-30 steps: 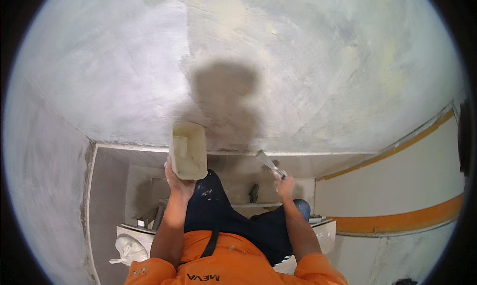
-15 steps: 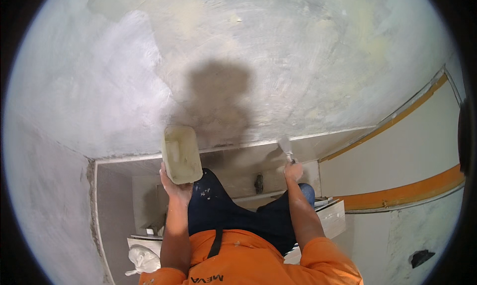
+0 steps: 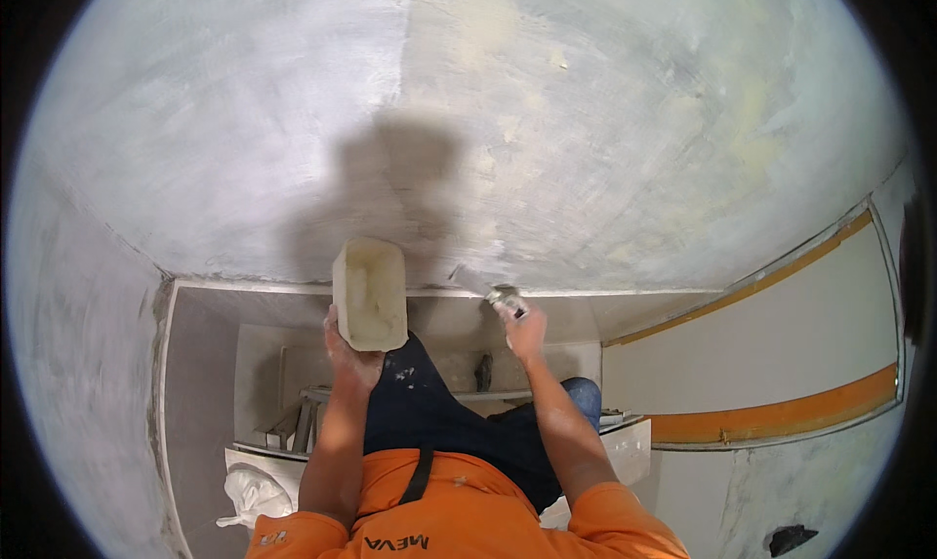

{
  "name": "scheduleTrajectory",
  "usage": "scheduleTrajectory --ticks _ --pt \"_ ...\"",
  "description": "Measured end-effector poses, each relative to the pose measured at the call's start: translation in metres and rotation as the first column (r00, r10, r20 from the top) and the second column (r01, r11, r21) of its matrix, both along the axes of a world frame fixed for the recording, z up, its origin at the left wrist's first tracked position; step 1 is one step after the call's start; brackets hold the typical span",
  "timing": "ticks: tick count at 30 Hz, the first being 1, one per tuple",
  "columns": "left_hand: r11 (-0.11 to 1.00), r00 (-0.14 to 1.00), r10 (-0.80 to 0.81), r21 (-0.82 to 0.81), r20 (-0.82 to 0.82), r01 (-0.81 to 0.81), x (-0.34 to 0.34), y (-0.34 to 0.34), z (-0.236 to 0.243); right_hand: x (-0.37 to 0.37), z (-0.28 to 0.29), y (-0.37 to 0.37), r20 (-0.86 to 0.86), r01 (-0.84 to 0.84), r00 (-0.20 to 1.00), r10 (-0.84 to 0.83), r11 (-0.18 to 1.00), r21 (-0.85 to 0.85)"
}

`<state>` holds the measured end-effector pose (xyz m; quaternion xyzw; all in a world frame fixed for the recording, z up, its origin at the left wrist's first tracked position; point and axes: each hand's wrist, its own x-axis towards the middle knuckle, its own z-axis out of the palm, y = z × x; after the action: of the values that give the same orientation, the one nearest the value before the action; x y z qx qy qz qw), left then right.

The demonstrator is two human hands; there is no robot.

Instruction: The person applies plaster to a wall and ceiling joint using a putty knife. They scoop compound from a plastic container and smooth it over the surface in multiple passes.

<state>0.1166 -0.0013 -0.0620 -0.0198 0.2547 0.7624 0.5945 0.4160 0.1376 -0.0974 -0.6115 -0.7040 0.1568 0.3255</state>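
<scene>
My left hand [image 3: 353, 349] grips the lower end of a whitish rectangular plastic tub [image 3: 371, 296], tilted so its inside shows; whitish residue coats its walls. A putty knife [image 3: 475, 284] is in my right hand [image 3: 525, 330], fingers closed round its handle. Its broad blade points up and left, close to the bottom of the plastered wall [image 3: 586, 169]; whether it touches the wall I cannot tell. A gap separates the blade from the tub. Patches of white and yellowish-grey plaster cover the wall, and my shadow falls across it.
Below the wall runs a pale ledge edge [image 3: 625, 293] over a tiled recess. A white plastic bag [image 3: 256, 496] lies on a board at lower left. An orange-edged white panel [image 3: 761, 349] stands at right. A dark hole [image 3: 791, 539] shows at lower right.
My right hand has brought the putty knife left, nearer the tub, and its blade now slants more to the left. The view has shifted, and the tub stays in my left hand.
</scene>
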Motion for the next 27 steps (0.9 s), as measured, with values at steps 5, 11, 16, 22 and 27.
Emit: scheduleTrajectory --ticks 5,11,16,22,27 --pt "0.996 0.997 0.076 -0.055 0.032 -0.074 -0.009 -0.006 0.003 0.020 -0.005 0.036 -0.031 0.098 0.995 -0.096 0.994 0.047" --pt "0.996 0.994 0.066 -0.067 0.092 -0.060 -0.007 0.001 0.004 0.117 -0.101 0.015 0.120 0.460 0.876 -0.468 0.884 0.085" --pt "0.998 0.995 0.061 0.011 0.083 -0.062 -0.020 -0.008 -0.029 0.065 -0.072 -0.028 -0.001 0.257 0.965 -0.261 0.953 -0.159" --pt "0.998 0.995 0.062 0.013 0.080 -0.063 -0.005 0.004 -0.007 -0.013 -0.014 -0.015 0.052 -0.020 0.999 0.013 0.991 0.132" --pt "0.995 0.994 0.089 -0.041 0.070 -0.086 -0.014 -0.002 0.003 -0.038 0.012 0.009 -0.015 0.014 1.000 -0.012 0.994 0.110"
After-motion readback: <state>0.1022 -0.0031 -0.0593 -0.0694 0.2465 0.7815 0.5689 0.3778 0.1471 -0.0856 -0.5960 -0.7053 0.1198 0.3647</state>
